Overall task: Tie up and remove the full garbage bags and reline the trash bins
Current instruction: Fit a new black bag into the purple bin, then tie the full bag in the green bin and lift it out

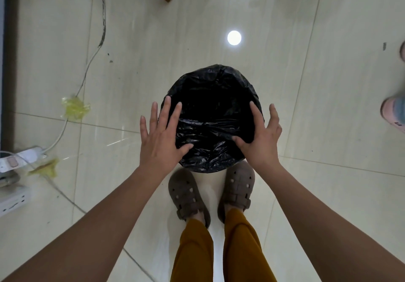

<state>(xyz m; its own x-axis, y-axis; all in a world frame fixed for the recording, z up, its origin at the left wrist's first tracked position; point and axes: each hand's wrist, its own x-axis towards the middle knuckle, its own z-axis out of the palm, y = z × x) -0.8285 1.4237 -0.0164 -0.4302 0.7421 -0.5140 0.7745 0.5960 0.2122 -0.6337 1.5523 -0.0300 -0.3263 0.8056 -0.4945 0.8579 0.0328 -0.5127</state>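
Both hands, left [161, 136] and right [262, 138], rest spread and flat on the thin black bag [211, 148] lining the bin on the floor [317, 194]; likely light, slippery, easily torn, best taken at the rim.

A round trash bin lined with crinkled black plastic bag [211, 115] stands on glossy cream floor tiles [153, 51]; the left hand [161, 138] and right hand [262, 138], fingers straight, flank its rim, thumbs touching the plastic, above brown perforated clogs [188, 196]

Glossy tiled floor [219, 7] carries lined bin [211, 161], power strips [20, 158], cable [96, 47].
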